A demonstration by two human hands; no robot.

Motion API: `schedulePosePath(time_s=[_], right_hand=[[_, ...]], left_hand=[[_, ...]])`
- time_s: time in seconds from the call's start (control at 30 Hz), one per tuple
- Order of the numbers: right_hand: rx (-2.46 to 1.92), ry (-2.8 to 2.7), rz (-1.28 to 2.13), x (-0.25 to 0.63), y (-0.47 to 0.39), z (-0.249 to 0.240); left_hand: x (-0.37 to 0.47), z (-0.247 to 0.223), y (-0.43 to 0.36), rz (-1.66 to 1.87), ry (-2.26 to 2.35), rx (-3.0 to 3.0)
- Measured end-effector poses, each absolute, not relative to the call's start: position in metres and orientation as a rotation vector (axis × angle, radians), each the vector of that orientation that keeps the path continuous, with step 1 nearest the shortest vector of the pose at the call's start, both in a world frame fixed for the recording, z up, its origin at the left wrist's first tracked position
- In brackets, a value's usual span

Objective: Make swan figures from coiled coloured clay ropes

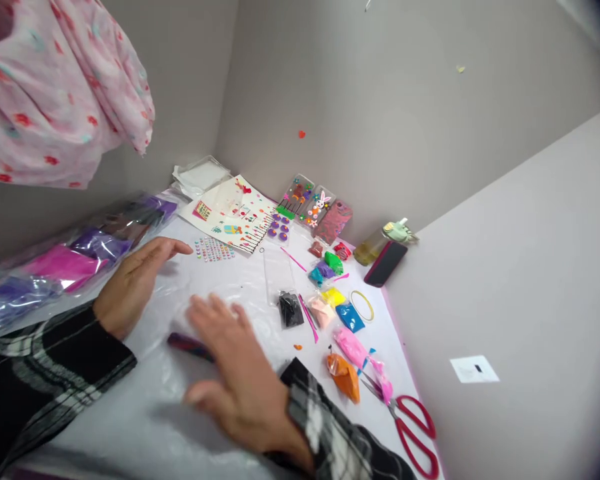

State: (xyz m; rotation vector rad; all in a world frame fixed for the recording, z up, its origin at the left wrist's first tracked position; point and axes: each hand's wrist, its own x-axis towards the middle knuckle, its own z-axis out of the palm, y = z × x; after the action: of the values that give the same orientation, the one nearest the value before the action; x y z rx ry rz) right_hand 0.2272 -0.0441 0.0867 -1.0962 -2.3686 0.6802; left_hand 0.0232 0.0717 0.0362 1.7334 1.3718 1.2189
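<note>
Both hands flatten a clear plastic sheet (215, 293) on the white tabletop (145, 420).

The sheet lies at the near middle of the tabletop, under your palms. Your left hand (133, 283) and right hand (240, 373) rest on it with fingers spread flat, gripping nothing. Press evenly outward and mind the dark purple stick (187, 345) by your right thumb. Small clay packets (330, 297) and red scissors (415, 430) lie well apart, to the right.
</note>
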Motion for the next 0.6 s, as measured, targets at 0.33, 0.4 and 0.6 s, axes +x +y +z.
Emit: schedulePosePath(time_s=[0.33,0.4,0.6], right_hand=[[-1.521,-1.847,0.241,0.311,-0.048,0.081],[-1.59,-1.873,0.148,0.323,-0.047,0.07],[-1.876,-2.088,0.163,0.353,-0.053,0.064]], left_hand=[[0.057,0.0,0.0,0.484,0.961,2.812],[0.069,-0.002,0.021,0.425,0.981,2.831],[0.086,0.007,0.064,0.384,0.958,2.821]])
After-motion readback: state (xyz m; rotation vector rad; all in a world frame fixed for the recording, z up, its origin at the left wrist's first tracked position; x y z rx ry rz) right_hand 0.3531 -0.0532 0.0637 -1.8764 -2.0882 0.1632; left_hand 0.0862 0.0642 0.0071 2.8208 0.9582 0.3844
